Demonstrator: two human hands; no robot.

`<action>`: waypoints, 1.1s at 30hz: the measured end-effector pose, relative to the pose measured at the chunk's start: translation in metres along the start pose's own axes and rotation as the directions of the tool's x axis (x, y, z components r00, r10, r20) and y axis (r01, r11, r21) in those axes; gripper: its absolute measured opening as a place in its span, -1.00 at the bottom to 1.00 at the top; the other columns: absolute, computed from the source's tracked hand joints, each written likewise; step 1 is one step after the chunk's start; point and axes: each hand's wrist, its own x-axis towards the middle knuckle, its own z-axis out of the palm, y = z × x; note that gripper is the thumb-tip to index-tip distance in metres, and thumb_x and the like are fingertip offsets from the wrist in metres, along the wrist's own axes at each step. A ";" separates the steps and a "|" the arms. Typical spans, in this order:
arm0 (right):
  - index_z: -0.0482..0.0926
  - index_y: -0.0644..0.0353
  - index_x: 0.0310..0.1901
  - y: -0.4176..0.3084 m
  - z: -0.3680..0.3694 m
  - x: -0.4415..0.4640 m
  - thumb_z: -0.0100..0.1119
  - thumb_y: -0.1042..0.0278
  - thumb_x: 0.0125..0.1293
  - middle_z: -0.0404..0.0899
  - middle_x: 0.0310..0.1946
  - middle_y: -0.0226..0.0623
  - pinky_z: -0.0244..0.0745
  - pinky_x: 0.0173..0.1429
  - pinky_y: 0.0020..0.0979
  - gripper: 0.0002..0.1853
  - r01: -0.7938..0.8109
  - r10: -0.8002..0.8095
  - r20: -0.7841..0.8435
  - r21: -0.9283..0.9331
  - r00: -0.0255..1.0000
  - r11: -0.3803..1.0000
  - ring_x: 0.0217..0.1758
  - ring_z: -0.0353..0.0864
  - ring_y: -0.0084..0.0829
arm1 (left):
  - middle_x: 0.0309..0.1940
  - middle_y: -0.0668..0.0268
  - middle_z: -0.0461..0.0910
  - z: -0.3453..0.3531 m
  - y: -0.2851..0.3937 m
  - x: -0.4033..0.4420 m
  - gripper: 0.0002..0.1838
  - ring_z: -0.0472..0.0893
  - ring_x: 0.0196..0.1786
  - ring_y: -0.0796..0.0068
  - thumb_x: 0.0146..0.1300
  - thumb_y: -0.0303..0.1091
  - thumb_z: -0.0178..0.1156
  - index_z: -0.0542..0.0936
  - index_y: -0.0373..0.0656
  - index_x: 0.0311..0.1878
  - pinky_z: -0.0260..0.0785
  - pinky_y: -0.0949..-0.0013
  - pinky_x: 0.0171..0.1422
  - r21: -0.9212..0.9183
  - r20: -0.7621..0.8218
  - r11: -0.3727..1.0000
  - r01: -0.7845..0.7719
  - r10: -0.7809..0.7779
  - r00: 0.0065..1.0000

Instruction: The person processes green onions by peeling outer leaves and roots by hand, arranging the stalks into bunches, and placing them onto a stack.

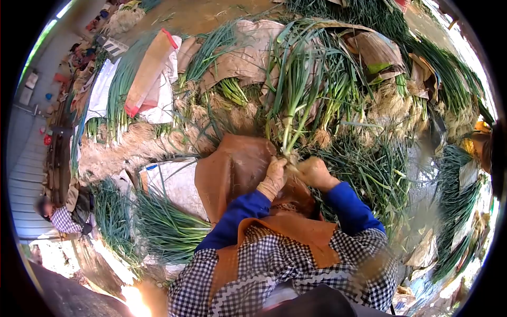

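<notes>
My left hand [274,177] is closed around the lower stems of some green onions [288,127], just above my apron-covered lap. Their pale stalks stand up from the grip, and long green leaves fan out away from me. On the other side of the root end, my right hand [316,173] is curled with its fingers against the stem bases and roots. Exactly what lies inside its fingers is partly hidden. Under both hands spreads a brown apron [232,164].
Bundles of green onions with root clumps [391,105] line the far side, partly covered by brown sacking [248,47]. Loose leaves [364,174] lie to the right. More bundles [169,227] and a white sack [177,182] lie left. Another person [66,219] is at far left.
</notes>
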 end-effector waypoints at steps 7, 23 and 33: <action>0.55 -0.02 -0.09 0.085 -0.019 -0.054 -0.07 0.08 0.27 0.61 -0.35 -0.24 0.47 -0.26 -0.17 -0.70 -0.375 0.562 0.271 -0.516 0.782 0.770 -0.33 0.60 -0.12 | -0.69 0.47 0.28 0.018 0.106 0.048 -0.61 0.22 -0.71 0.64 0.32 -0.27 -0.15 0.39 -0.36 0.07 0.10 0.57 -0.69 -0.887 0.058 0.237 0.396 -0.793 0.606; 0.55 0.28 -0.53 0.001 0.001 0.012 0.00 0.01 0.31 0.53 -0.59 -0.33 0.40 -0.31 -0.37 -0.53 -0.095 -0.018 0.134 0.787 0.991 0.609 -0.47 0.50 -0.48 | -0.41 0.30 0.52 0.013 0.071 0.034 -0.74 0.51 -0.37 0.38 0.31 -0.19 -0.10 0.46 -0.15 -0.15 0.44 0.37 -0.28 -0.932 0.003 0.204 0.298 -0.821 0.571; 0.50 0.32 -0.22 0.051 0.000 0.077 0.16 0.00 0.19 0.50 -0.49 -0.38 0.37 -0.37 -0.47 -0.55 -0.284 0.409 0.111 0.876 0.906 0.390 -0.45 0.44 -0.52 | -0.13 0.30 0.49 0.009 0.121 0.036 -0.70 0.57 -0.27 0.42 0.30 -0.28 -0.03 0.40 -0.10 0.07 0.46 0.39 -0.29 -0.215 0.051 0.648 0.731 -0.740 0.671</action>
